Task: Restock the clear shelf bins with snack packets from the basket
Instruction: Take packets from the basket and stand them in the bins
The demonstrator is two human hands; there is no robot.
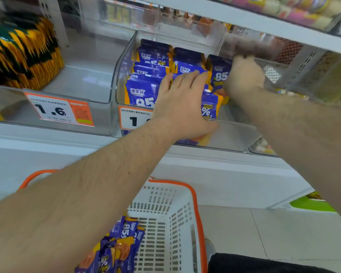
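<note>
A clear shelf bin point(232, 134) holds several purple and orange snack packets point(144, 91) standing in rows. My left hand point(180, 101) lies flat with straight fingers on the packets in the middle of the bin. My right hand point(244, 73) is at the bin's right side and grips an upright purple packet point(220, 75) from its right edge. Below, a white basket point(165, 213) with an orange rim holds more of the same purple packets point(114, 251).
To the left, another clear bin point(98, 75) holds green and yellow packets point(22, 54) at its far left, with a price tag point(57, 110) on the front. A shelf point(244, 18) hangs just above my hands. Wire mesh point(272, 73) sits at the right.
</note>
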